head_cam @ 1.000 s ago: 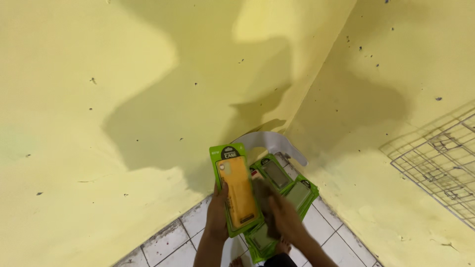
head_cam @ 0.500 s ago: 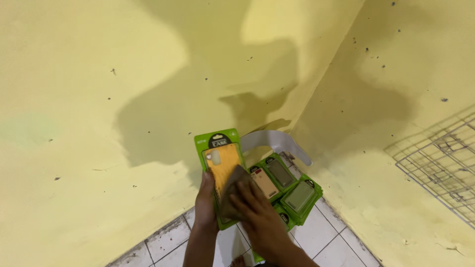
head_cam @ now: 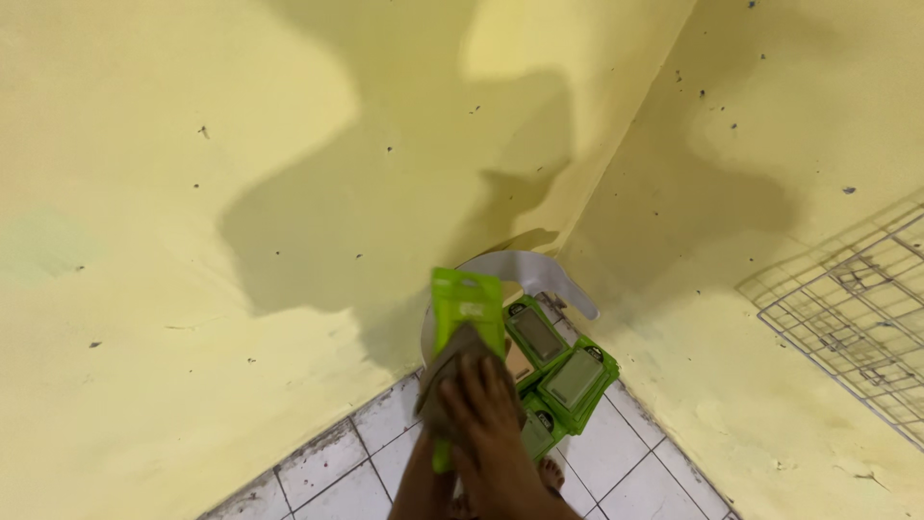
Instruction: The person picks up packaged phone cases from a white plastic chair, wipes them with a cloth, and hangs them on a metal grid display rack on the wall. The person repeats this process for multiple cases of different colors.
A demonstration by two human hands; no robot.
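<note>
The right hand hides most of the green package, seemingly blurred

both forearms are bare, with no sleeve in view. the right hand wears no glove, ring or watch. bare toes show on the tiled floor.

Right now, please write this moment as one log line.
hands: both on green package | behind: more green packages, grey curved piece | place: yellow wall corner
</note>
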